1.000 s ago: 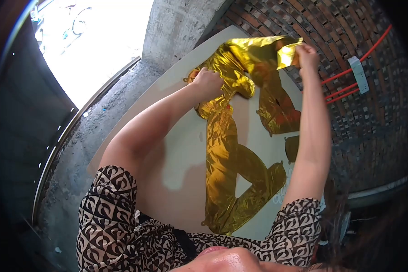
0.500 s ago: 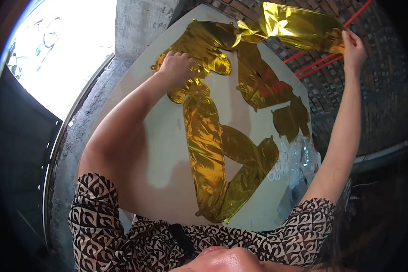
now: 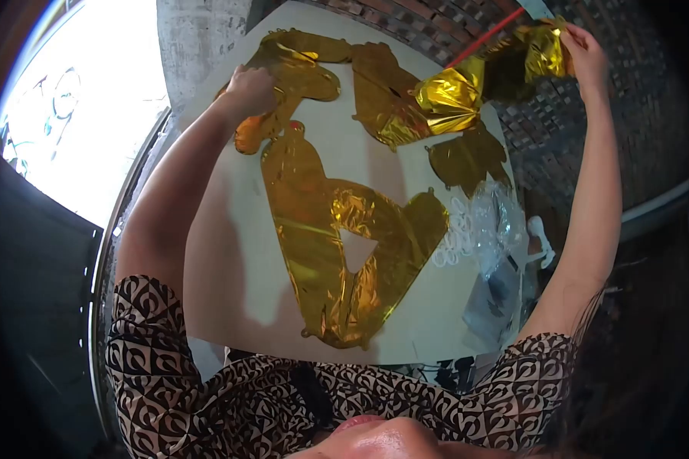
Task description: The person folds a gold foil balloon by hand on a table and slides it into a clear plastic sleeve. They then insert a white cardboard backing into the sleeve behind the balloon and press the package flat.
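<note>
Flat, uninflated gold foil balloons lie spread across a pale board. My left hand rests at the far left, its fingers curled down on one foil balloon. My right hand is raised at the upper right, pinching the end of another foil balloon. That piece hangs crumpled over the board's far right edge, its near end bunched. A large foil balloon with a triangular opening lies nearest me. One more foil piece lies in the far middle, and a smaller one at the right.
The pale board carries clear plastic packaging and white rings on its right side. A white object is beside its right edge. A brick wall and a red bar are behind.
The foil in my right hand has swung down and crumpled. My left hand now sits further left in view. The nearest balloon lies flatter and wider, and the whole board has shifted left in view.
</note>
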Motion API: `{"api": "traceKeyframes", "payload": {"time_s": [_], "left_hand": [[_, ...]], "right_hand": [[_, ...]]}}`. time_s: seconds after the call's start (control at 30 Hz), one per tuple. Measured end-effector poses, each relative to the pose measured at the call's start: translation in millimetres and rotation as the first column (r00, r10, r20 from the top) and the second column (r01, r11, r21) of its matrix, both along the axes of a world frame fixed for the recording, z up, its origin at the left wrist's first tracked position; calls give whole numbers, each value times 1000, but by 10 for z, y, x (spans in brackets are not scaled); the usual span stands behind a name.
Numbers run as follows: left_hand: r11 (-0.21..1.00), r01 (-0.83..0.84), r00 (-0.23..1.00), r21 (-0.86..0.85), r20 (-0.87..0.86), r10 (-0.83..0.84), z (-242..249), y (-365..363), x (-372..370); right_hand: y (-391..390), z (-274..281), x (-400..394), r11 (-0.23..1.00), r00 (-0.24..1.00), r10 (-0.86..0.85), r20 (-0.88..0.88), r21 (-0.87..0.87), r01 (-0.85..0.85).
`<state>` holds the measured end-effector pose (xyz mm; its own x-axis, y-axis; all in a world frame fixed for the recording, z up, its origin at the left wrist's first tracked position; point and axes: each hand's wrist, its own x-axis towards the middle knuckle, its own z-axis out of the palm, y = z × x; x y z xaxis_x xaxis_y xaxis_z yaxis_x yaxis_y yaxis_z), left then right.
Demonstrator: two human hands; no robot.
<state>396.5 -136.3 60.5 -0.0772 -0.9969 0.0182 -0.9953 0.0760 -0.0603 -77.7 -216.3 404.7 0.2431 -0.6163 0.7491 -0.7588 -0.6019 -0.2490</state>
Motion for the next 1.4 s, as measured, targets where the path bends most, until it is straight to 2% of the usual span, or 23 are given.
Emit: {"api": "traceKeyframes", "payload": {"time_s": [0.07, 0.1, 0.17, 0.2, 0.23, 0.27, 0.3, 0.37, 0.43, 0.5, 0.53, 0.57, 0.67, 0.7, 0.77, 0.8, 0.93, 1.0, 1.13, 1.2, 1.27, 1.33, 1.4], "left_hand": [[927, 78, 988, -368, -96, -121, -199, -73, -20], [930, 89, 988, -356, -90, -129, -187, -68, -88], [901, 65, 941, -428, -274, -199, -61, 66, -313], [908, 73, 942, -412, -272, -199, -29, 135, -378], [931, 72, 908, -357, -362, -209, 15, 194, -475], [950, 68, 870, -304, -448, -206, -6, 236, -585], [955, 68, 873, -288, -447, -197, -45, 267, -665], [982, -58, 771, -181, -633, -71, -67, 376, -730], [982, -152, 728, -115, -685, 33, -32, 475, -686], [975, -31, 325, 220, -920, 218, -116, 419, -646], [985, -43, 289, 164, -942, 170, -182, 469, -668], [984, -50, 289, 171, -941, 178, -218, 471, -665], [977, 170, 759, -131, -615, -215, -321, 573, -716], [978, 167, 763, -127, -611, -210, -463, 611, -690], [884, 350, 776, -309, -433, -458, -705, 628, -734], [916, 341, 780, -210, -481, -401, -642, 626, -725], [901, 406, 762, -153, -488, -426, -609, 595, -739], [876, 416, 794, -245, -371, -481, -622, 603, -769], [856, 447, 807, -258, -297, -511, -499, 639, -820], [925, 376, 884, -55, -279, -376, -405, 647, -841], [906, 398, 866, -144, -266, -423, -596, 632, -797], [879, 417, 848, -232, -248, -468, -695, 625, -769], [864, 413, 825, -288, -283, -489, -711, 638, -765]], "right_hand": [[-58, -174, -12, 989, 984, 125, -126, -66, -134], [-109, -260, 17, 972, 962, 195, -191, -92, -215], [720, -726, 778, 979, 978, -115, -172, -186, 83], [883, -938, 892, 986, 971, -2, -238, -161, -37], [816, -1129, 729, 981, 910, -144, -389, -179, 79], [991, -1435, 815, 961, 894, -27, -447, -257, -99], [1157, -1706, 855, 952, 870, 109, -481, -202, -231], [1622, -2213, 1009, 935, 814, 175, -554, -165, -313], [1993, -2730, 1164, 948, 765, 138, -629, -139, -285], [2239, -3048, 1208, 941, 782, 267, -563, -21, -337], [2343, -3215, 1241, 942, 793, 294, -534, 19, -336], [2400, -3322, 1282, 940, 803, 319, -504, 61, -335], [2547, -3661, 1305, 946, 812, 308, -495, 70, -316], [2615, -3742, 1359, 945, 814, 313, -489, 71, -321], [2709, -3773, 1389, 944, 793, 315, -522, 82, -321], [2738, -3730, 1437, 943, 794, 319, -517, 89, -322], [2917, -3682, 1524, 943, 773, 308, -554, 68, -327], [2980, -3692, 1571, 944, 768, 301, -566, 63, -324], [3058, -3746, 1595, 945, 769, 311, -558, 98, -312], [3051, -3713, 1604, 941, 768, 329, -549, 126, -313], [2988, -3623, 1612, 826, 832, 502, -238, 418, -379], [2638, -3542, 1556, 810, 869, 457, -189, 493, -319], [2096, -3542, 1546, 913, 909, 323, -262, 338, -227]]}}
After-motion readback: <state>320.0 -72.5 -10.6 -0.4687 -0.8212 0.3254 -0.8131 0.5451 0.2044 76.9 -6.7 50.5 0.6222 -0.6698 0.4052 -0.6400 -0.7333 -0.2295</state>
